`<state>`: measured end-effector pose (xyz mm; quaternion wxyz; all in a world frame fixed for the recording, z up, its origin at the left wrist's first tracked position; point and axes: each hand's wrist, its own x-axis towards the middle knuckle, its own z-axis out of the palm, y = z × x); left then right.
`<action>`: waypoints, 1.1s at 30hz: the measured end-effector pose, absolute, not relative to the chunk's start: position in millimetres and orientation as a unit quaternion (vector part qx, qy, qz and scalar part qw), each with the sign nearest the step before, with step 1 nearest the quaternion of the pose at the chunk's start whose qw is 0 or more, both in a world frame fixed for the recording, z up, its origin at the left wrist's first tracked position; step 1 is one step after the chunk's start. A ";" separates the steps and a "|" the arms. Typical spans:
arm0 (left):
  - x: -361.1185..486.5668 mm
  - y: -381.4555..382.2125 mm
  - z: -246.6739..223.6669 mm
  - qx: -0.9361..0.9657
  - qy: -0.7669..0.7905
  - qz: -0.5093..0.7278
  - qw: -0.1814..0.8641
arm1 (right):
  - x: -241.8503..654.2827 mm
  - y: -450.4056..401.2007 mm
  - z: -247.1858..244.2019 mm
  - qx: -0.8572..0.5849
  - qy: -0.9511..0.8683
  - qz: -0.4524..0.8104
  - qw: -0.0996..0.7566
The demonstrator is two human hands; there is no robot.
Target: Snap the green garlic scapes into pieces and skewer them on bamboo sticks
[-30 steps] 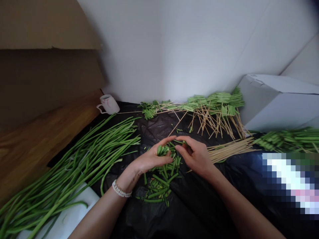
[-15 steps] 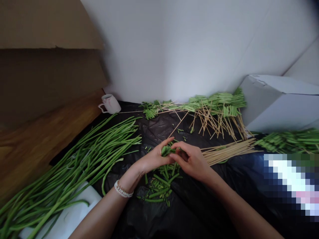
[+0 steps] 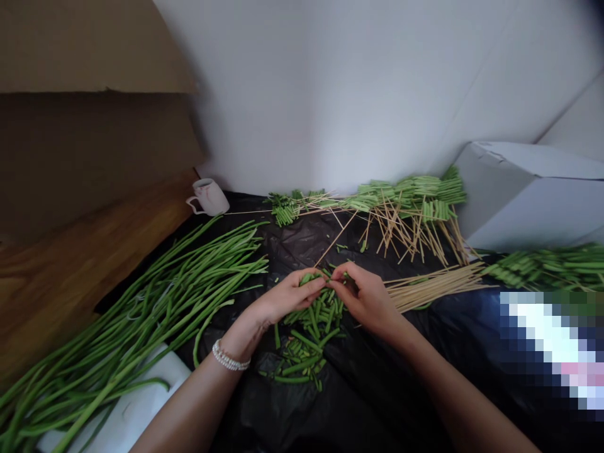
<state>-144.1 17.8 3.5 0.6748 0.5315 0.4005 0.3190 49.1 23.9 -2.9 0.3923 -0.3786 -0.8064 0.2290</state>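
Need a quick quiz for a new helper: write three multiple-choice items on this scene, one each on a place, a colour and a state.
1. Where does the white mug stand?
A) By the far wall
B) On the white box
C) On the pile of long beans

2. What colour is the plastic sheet under the hands?
A) White
B) Black
C) Green

3. How are the beans between the left hand and right hand?
A) Whole
B) Threaded on skewers
C) Cut into short pieces

1: A, it stands at the wall's foot.
2: B, dark black plastic shows around them.
3: C, short pieces lie heaped there.
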 end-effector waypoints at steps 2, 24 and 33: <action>-144.2 18.6 4.8 0.540 0.404 0.326 0.663 | 49.4 23.6 -3.8 -0.375 -0.824 0.196 0.378; -126.6 10.0 4.6 0.684 0.429 0.356 0.471 | 36.6 12.5 -5.4 -0.439 -0.832 0.092 0.325; -128.8 9.5 3.4 0.584 0.349 0.424 0.598 | 44.3 16.4 11.2 -0.405 -0.779 0.312 0.363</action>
